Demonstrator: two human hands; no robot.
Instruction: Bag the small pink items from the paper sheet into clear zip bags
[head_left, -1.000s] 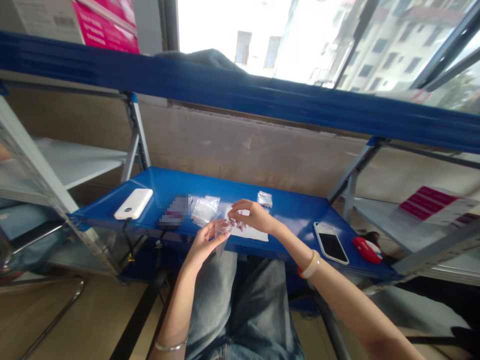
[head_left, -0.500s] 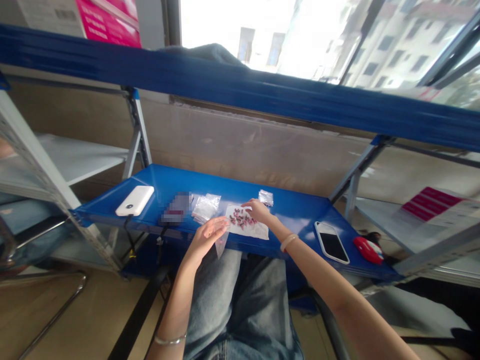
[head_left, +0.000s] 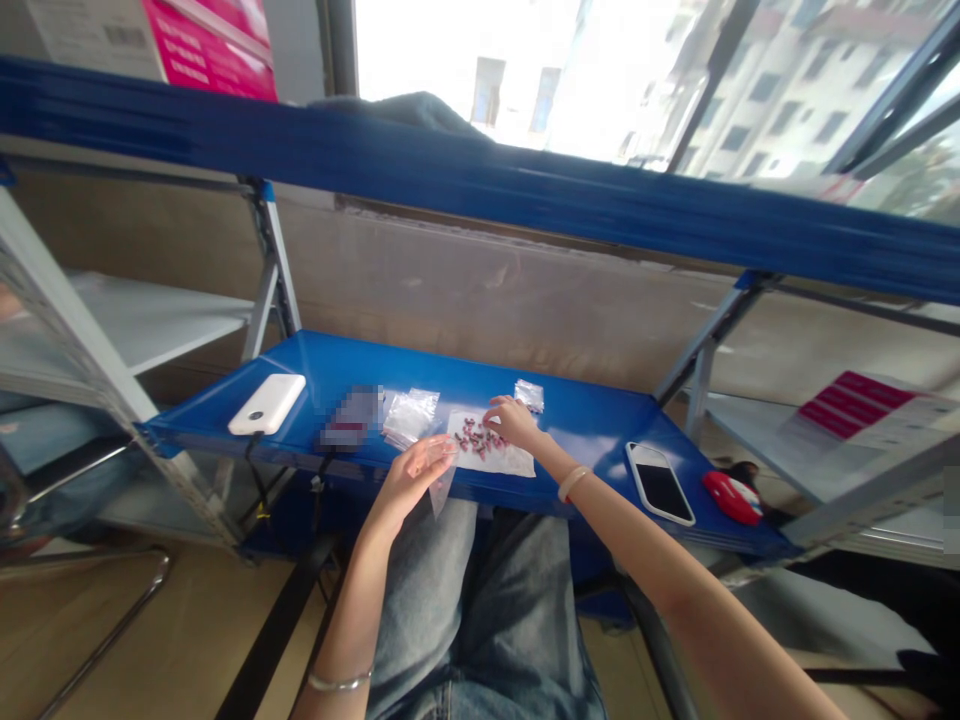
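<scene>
My left hand (head_left: 421, 465) is closed on a clear plastic bag (head_left: 441, 490), which hangs over the front edge of the blue shelf. Over a pile of small dark red and pink pieces (head_left: 474, 437), my right hand (head_left: 513, 420) has its fingertips pinched together. Whether a piece is between those fingertips is too small to make out. The pieces lie scattered on a white sheet (head_left: 517, 464), partly covered by the right hand. Left of the sheet lies a stack of clear plastic bags (head_left: 411, 415). Behind my right hand sits a smaller clear packet (head_left: 529, 395).
A white power bank (head_left: 268, 404) with a cable lies on the left of the blue shelf (head_left: 592, 420). To the right are a white-framed phone (head_left: 660, 484) and a red-and-white object (head_left: 733, 497). A blue beam (head_left: 480, 185) crosses above.
My right hand's fingers have drawn together over the pieces. The left hand still holds the bag in nearly the same place. The whole view has shifted slightly.
</scene>
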